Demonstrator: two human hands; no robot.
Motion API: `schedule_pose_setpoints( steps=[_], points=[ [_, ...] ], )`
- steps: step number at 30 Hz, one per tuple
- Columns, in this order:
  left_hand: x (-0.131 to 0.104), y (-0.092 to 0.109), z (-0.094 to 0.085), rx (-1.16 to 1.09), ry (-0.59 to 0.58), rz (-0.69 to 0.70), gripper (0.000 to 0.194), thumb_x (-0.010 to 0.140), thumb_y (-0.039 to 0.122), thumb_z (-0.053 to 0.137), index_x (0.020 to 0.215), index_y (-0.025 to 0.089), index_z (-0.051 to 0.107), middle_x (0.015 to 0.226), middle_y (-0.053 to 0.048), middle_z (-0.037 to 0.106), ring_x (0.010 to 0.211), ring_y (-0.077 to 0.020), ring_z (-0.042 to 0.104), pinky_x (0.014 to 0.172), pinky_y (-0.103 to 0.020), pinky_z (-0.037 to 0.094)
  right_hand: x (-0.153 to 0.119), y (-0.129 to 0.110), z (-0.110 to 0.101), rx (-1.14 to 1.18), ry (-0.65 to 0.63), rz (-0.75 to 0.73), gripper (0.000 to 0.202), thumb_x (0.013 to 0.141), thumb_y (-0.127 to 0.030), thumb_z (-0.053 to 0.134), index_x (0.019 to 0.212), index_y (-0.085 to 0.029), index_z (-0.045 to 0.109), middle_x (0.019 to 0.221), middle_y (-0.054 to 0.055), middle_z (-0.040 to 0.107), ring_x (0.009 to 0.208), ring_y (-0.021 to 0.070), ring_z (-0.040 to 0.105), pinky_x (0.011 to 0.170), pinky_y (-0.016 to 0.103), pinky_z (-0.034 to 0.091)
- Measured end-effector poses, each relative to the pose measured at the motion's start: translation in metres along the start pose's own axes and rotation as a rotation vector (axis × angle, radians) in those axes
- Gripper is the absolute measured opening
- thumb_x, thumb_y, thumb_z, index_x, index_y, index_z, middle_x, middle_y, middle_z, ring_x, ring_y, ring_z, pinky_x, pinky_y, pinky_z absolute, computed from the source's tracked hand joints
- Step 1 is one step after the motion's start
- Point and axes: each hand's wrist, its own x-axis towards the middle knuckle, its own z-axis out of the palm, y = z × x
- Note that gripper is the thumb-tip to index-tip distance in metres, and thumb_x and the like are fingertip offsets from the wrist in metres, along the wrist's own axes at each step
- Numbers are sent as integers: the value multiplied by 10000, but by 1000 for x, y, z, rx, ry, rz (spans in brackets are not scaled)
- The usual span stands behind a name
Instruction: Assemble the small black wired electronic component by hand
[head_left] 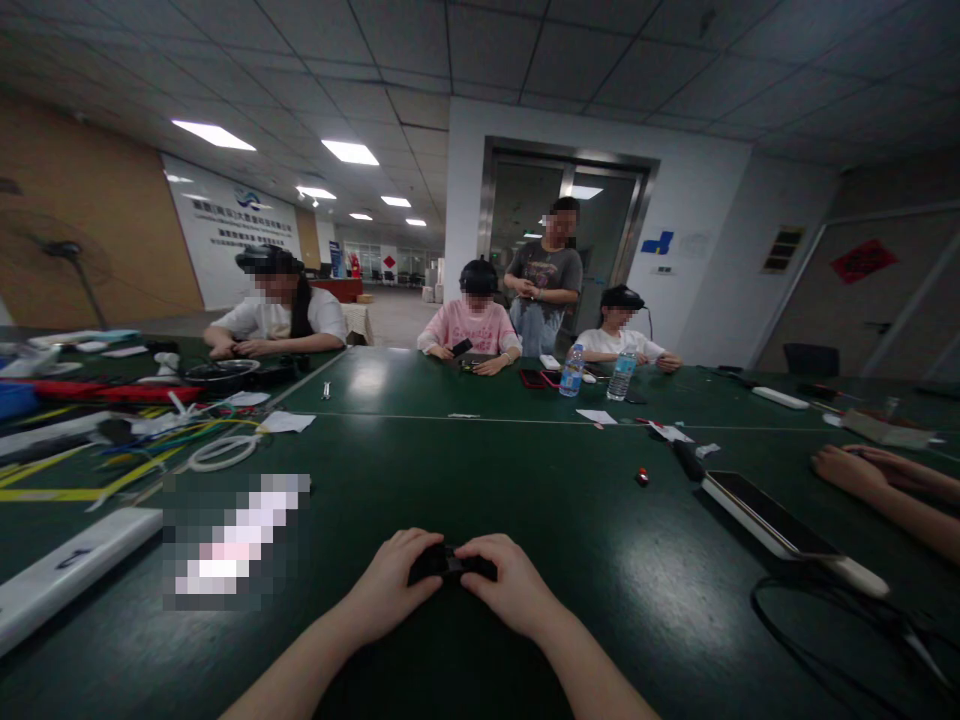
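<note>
Near the front of the green table (450, 470), a small black object (452, 566) is held between both hands. My left hand (394, 580) grips its left end, thumb in front and fingers over the far side. On its right end my right hand (510, 580) is closed in much the same way. The object's middle shows between the thumbs, with a greyish part on it; its ends are partly hidden by the fingers, and it is too dark to tell what it is.
At left are a white power strip (75, 570), a blurred-out item (240, 540) and cables (225, 452). Rightward lie a device with a dark screen (772, 510), black cable and another person's hands (862, 470). Bottles (571, 372) and several people are across the table.
</note>
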Motion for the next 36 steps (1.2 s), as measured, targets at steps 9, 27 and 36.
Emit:
schedule_pose_setpoints(
  steps=[9, 27, 36],
  points=[
    [-1, -4, -2, -46, -9, -21, 466, 749, 328, 589, 1194, 217, 506, 1182, -70, 554, 1109, -237, 486, 975, -371, 367, -1, 0, 0, 8, 2, 30, 299, 736, -267, 596, 1031, -309, 620, 1117, 6, 576, 1084, 203, 495, 947, 370, 363],
    [4, -11, 3, -20, 5, 19, 393, 758, 279, 583, 1142, 204, 546, 1126, -73, 578, 1058, -230, 510, 940, -365, 389, 0, -5, 5, -34, 39, -3, 360, 697, -356, 659, 1053, -325, 610, 1165, 14, 549, 1125, 223, 463, 978, 394, 325],
    [2, -6, 0, -20, -2, 8, 423, 733, 282, 600, 1147, 220, 540, 1138, -66, 577, 1079, -237, 503, 953, -369, 381, 1, -5, 7, -50, 42, 11, 274, 726, -296, 630, 997, -342, 634, 1113, -14, 582, 1105, 216, 476, 955, 395, 335]
  ],
)
